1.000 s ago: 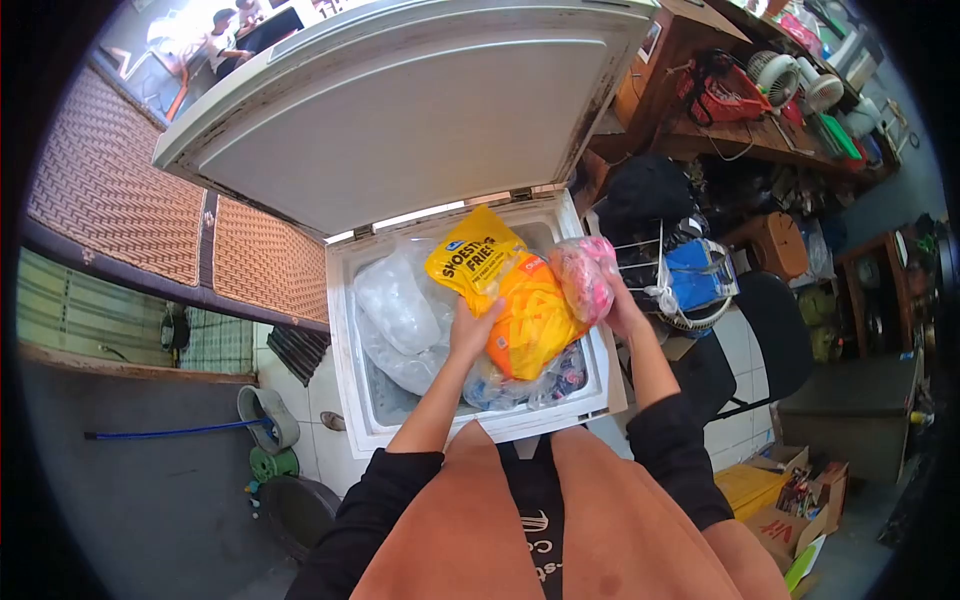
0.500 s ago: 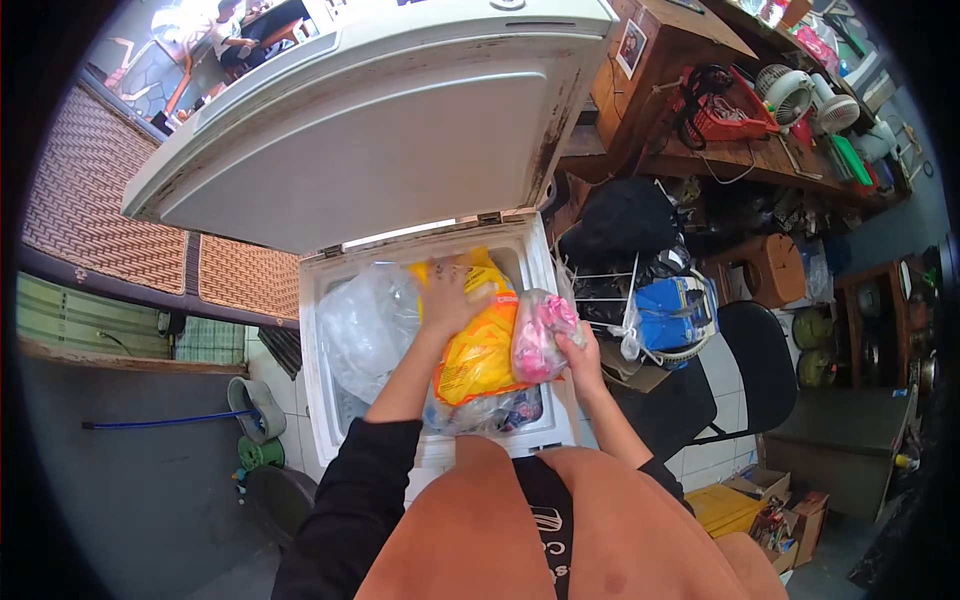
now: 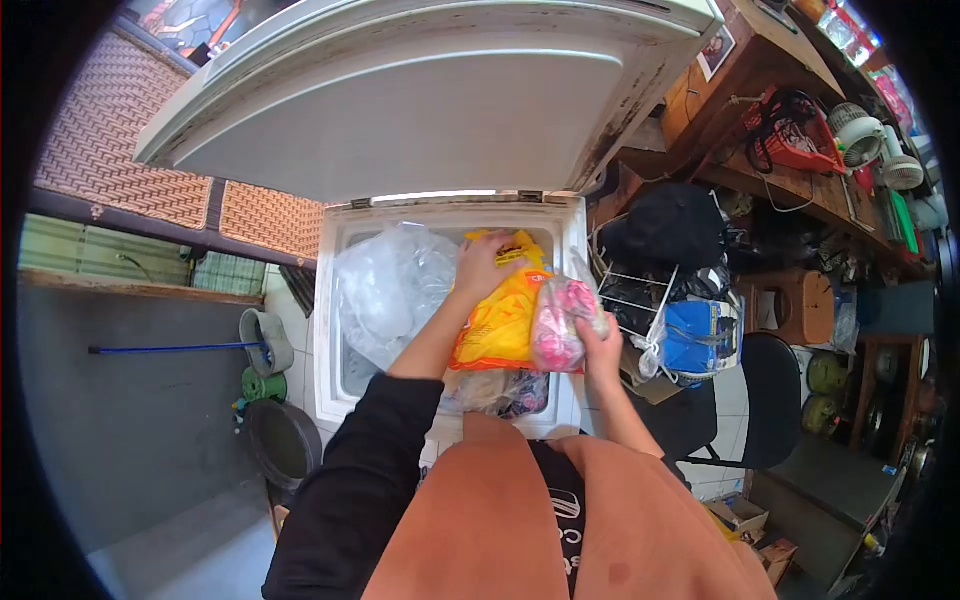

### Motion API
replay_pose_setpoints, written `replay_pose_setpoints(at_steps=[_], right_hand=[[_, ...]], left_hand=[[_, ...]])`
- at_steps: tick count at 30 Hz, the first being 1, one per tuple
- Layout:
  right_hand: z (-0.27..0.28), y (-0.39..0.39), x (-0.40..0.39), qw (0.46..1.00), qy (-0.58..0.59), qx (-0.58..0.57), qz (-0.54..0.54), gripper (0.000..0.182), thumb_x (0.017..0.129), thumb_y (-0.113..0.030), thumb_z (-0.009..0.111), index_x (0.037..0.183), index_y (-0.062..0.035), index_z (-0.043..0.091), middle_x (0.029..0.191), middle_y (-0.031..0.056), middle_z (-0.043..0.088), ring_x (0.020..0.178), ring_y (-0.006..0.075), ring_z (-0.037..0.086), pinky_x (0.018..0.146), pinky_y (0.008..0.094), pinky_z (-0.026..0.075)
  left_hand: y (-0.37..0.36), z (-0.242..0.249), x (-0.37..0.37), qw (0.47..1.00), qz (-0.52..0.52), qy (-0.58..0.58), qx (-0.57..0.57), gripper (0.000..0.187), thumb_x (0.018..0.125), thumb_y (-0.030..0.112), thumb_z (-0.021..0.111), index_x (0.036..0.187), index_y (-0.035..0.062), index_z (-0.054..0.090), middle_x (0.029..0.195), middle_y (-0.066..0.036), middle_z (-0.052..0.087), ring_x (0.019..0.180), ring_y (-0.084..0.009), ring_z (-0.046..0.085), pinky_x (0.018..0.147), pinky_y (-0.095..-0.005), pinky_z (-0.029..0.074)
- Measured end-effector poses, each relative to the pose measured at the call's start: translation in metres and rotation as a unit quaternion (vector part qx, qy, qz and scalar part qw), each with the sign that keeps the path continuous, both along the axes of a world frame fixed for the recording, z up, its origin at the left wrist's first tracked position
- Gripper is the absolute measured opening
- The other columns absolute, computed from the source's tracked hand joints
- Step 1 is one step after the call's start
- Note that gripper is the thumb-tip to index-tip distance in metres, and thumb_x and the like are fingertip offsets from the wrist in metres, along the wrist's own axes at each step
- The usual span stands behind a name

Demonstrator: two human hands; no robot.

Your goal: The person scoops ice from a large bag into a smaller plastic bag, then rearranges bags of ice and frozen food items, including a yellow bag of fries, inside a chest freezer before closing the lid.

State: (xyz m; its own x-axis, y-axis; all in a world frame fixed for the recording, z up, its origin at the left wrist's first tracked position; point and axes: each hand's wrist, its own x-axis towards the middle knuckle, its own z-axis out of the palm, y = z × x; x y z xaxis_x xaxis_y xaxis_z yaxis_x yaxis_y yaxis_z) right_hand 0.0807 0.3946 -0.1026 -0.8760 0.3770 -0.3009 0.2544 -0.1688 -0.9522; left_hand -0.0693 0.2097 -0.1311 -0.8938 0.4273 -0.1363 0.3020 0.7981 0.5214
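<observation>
Inside the open chest freezer (image 3: 324, 330), a yellow plastic bag (image 3: 500, 325) lies right of a clear, whitish plastic bag (image 3: 390, 285). My left hand (image 3: 483, 268) is on the upper part of the yellow bag, its fingers bent over the plastic; whether they grip it is hard to see. My right hand (image 3: 600, 345) holds a clear bag with pink and white contents (image 3: 562, 325) by its right side, against the yellow bag's right edge. Below the yellow bag, more clear bags (image 3: 495, 390) show near the freezer's front wall.
The raised freezer lid (image 3: 400, 120) stands behind. On the right are a black bag (image 3: 665, 225), a blue package (image 3: 700, 335) and a black chair (image 3: 770, 400). A dark tub (image 3: 283, 440) and blue stick (image 3: 180, 348) are at left.
The view has shifted, so the freezer appears further right. My left hand still rests on the yellow bag, and my right hand still holds the pink and white bag.
</observation>
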Motion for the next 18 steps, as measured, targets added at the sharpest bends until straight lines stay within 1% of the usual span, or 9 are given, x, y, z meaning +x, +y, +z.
replay_pose_setpoints(at_steps=[2,4,6,9,12,13,14,16,18], right_hand=[[0.005,0.012,0.005,1.000,0.005,0.024,0.018,0.025,0.072,-0.015,0.064,0.091,-0.0014,0.054,0.082,0.0045,0.058,0.073,0.0105,0.053,0.066,0.0243,0.042],[0.007,0.020,0.012,0.997,0.027,0.025,0.062,0.026,0.071,-0.014,0.064,0.090,0.0001,0.055,0.080,0.0042,0.059,0.073,0.0099,0.053,0.067,0.0246,0.043],[0.032,0.014,0.012,0.991,0.049,0.005,0.126,0.028,0.070,-0.015,0.064,0.091,0.0013,0.054,0.082,0.0061,0.059,0.075,0.0090,0.053,0.069,0.0261,0.044],[0.065,-0.023,0.004,0.969,0.016,0.043,0.241,0.034,0.070,-0.020,0.066,0.093,0.0013,0.055,0.085,0.0102,0.061,0.079,0.0138,0.058,0.071,0.0281,0.044],[0.089,-0.078,-0.008,0.941,0.031,0.169,0.291,0.040,0.069,-0.023,0.069,0.098,0.0003,0.054,0.086,0.0093,0.060,0.073,0.0156,0.057,0.069,0.0283,0.045],[0.094,-0.088,-0.014,0.899,0.097,0.212,0.371,0.040,0.070,-0.024,0.068,0.099,-0.0002,0.055,0.086,0.0113,0.060,0.073,0.0177,0.058,0.068,0.0291,0.046],[0.096,-0.094,-0.024,0.843,0.161,0.252,0.448,0.040,0.071,-0.026,0.068,0.099,-0.0008,0.055,0.086,0.0133,0.061,0.074,0.0199,0.059,0.068,0.0298,0.046],[0.072,-0.088,-0.058,0.834,0.210,0.287,0.423,0.033,0.075,-0.026,0.063,0.097,-0.0020,0.057,0.088,0.0150,0.061,0.072,0.0237,0.059,0.066,0.0305,0.046],[0.059,-0.076,-0.094,0.947,0.004,0.193,0.256,0.041,0.078,-0.037,0.058,0.098,-0.0023,0.057,0.088,0.0189,0.060,0.085,0.0283,0.059,0.072,0.0387,0.045]], left_hand=[[-0.024,0.007,0.024,0.959,0.191,0.052,0.201,0.039,0.079,0.035,0.056,0.107,0.0078,0.056,0.110,-0.014,0.055,0.102,-0.0281,0.052,0.088,-0.0369,0.038],[-0.059,0.005,0.060,0.904,0.287,-0.097,0.303,0.032,0.083,0.028,0.054,0.105,0.0049,0.056,0.103,-0.013,0.057,0.095,-0.0242,0.055,0.085,-0.0302,0.040],[-0.076,0.029,0.101,0.852,0.329,-0.209,0.349,0.036,0.083,0.030,0.054,0.107,0.0031,0.054,0.107,-0.010,0.054,0.099,-0.0179,0.051,0.086,-0.0307,0.039],[-0.076,0.061,0.139,0.803,0.260,-0.281,0.457,0.046,0.082,0.032,0.055,0.118,0.0045,0.045,0.114,-0.007,0.049,0.105,-0.0174,0.046,0.089,-0.0315,0.037],[-0.079,0.074,0.157,0.743,0.207,-0.234,0.592,0.059,0.080,0.031,0.058,0.127,0.0065,0.032,0.119,-0.009,0.044,0.111,-0.0200,0.041,0.092,-0.0332,0.036],[-0.089,0.066,0.158,0.742,0.209,-0.235,0.592,0.059,0.080,0.031,0.058,0.127,0.0065,0.032,0.119,-0.009,0.044,0.111,-0.0200,0.041,0.092,-0.0332,0.036],[-0.108,0.050,0.159,0.690,0.261,-0.265,0.621,0.062,0.078,0.029,0.060,0.128,0.0073,0.029,0.118,-0.010,0.044,0.111,-0.0216,0.042,0.093,-0.0340,0.037],[-0.138,0.044,0.162,0.614,0.350,-0.278,0.651,0.065,0.073,0.017,0.064,0.127,0.0083,0.029,0.116,-0.012,0.045,0.107,-0.0242,0.046,0.090,-0.0354,0.040],[-0.172,0.044,0.172,0.636,0.384,-0.259,0.618,0.065,0.073,0.014,0.064,0.127,0.0087,0.029,0.115,-0.012,0.046,0.105,-0.0238,0.048,0.089,-0.0350,0.041]])
